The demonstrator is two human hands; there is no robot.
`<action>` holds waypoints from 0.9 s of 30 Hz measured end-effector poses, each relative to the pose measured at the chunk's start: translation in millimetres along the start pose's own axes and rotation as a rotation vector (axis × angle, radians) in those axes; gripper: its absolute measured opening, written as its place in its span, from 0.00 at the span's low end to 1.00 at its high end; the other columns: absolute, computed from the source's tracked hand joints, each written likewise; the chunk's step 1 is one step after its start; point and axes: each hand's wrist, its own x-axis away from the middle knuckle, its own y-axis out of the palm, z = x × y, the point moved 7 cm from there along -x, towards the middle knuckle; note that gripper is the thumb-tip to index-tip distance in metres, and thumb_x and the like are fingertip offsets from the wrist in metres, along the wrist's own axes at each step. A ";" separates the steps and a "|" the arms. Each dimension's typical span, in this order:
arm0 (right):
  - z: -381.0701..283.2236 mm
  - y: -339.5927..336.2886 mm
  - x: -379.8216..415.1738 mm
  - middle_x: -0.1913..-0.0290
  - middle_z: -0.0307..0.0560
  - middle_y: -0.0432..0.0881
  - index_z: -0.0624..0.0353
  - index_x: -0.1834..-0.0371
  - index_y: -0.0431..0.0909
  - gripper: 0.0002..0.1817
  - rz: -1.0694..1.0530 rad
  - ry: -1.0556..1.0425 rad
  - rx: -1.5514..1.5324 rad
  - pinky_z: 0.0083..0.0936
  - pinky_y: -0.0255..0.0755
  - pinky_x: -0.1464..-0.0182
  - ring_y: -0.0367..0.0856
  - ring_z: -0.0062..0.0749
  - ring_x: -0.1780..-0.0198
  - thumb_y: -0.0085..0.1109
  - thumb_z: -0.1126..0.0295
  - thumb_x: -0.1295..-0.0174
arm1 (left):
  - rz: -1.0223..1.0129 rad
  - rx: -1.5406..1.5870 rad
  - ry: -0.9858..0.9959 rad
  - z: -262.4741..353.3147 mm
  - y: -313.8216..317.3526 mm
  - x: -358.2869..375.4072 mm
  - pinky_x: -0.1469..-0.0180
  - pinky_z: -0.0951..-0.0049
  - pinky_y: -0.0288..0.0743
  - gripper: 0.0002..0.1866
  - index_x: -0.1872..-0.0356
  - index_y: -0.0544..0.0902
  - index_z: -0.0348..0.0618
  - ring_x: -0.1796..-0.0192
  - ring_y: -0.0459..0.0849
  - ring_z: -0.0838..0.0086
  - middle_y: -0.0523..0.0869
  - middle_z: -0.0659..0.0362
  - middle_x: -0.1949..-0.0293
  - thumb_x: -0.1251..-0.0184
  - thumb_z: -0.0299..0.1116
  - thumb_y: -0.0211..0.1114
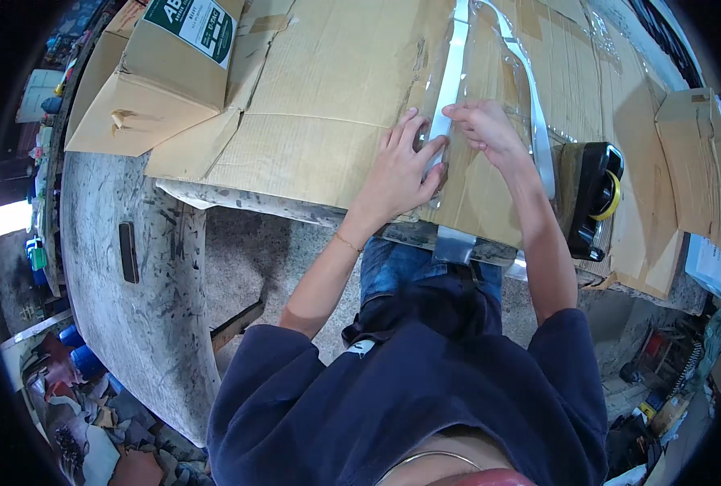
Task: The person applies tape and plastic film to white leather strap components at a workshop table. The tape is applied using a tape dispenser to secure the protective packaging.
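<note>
A long white strip (454,65) runs away from me over a cardboard sheet (328,105), with clear tape along its sides. My left hand (405,166) lies on its near end, fingers spread and resting on the strip and the cardboard. At the strip's right edge is my right hand (490,134), its fingers curled in and the fingertips pinched against the strip. A second white strip (529,81) curves down the cardboard to the right of this hand and passes behind the right wrist.
At right sits a black tape dispenser (595,198) with a yellow roll. An open cardboard box (158,89) stands at upper left, another box (693,154) at far right. A dark phone-like object (129,253) lies on the left grey surface (93,219). Scraps (125,445) pile up at lower left.
</note>
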 end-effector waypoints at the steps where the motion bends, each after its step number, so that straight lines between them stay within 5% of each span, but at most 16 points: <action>1: -0.3 -1.1 -0.4 0.84 0.27 0.65 0.65 0.61 0.79 0.10 -0.001 -0.007 0.012 0.19 0.43 0.82 0.54 0.11 0.85 0.62 0.70 0.42 | 0.008 -0.001 0.000 -0.4 0.4 0.2 0.34 0.53 0.59 0.20 0.47 0.78 0.44 0.30 0.62 0.50 0.69 0.44 0.40 0.41 0.35 0.60; 5: -7.6 -0.5 3.8 0.81 0.28 0.67 0.63 0.59 0.80 0.10 -0.011 -0.023 -0.001 0.16 0.46 0.80 0.57 0.11 0.82 0.61 0.70 0.41 | 0.001 0.008 -0.011 -0.6 -0.3 1.1 0.33 0.53 0.58 0.20 0.45 0.78 0.44 0.30 0.61 0.50 0.68 0.44 0.39 0.40 0.35 0.59; 7: -28.3 1.2 11.2 0.77 0.27 0.67 0.61 0.49 0.77 0.16 0.044 -0.261 -0.054 0.14 0.57 0.74 0.61 0.11 0.78 0.62 0.76 0.42 | -0.052 0.016 -0.035 -1.2 -0.3 0.2 0.31 0.52 0.57 0.21 0.43 0.77 0.44 0.29 0.60 0.48 0.67 0.44 0.38 0.39 0.35 0.58; 13: -23.4 2.6 0.9 0.66 0.27 0.65 0.57 0.38 0.70 0.35 -0.020 -0.646 0.113 0.10 0.62 0.62 0.62 0.11 0.68 0.64 0.88 0.54 | -0.054 -0.005 -0.052 4.6 0.6 1.4 0.29 0.51 0.55 0.23 0.44 0.76 0.39 0.29 0.59 0.44 0.67 0.38 0.39 0.40 0.35 0.56; 23: -15.5 7.1 4.7 0.63 0.30 0.62 0.54 0.36 0.68 0.39 0.039 -0.626 0.245 0.11 0.62 0.63 0.62 0.13 0.68 0.65 0.89 0.56 | -0.137 -0.193 -0.080 10.4 4.7 12.9 0.27 0.48 0.46 0.29 0.34 0.69 0.42 0.25 0.52 0.49 0.57 0.40 0.29 0.34 0.44 0.52; 27: -16.0 4.4 4.8 0.64 0.32 0.64 0.54 0.40 0.72 0.33 0.072 -0.645 0.190 0.14 0.64 0.64 0.63 0.15 0.70 0.65 0.85 0.54 | -0.134 -0.253 -0.071 10.4 8.1 15.7 0.28 0.45 0.45 0.31 0.32 0.65 0.44 0.24 0.50 0.51 0.57 0.43 0.28 0.32 0.47 0.51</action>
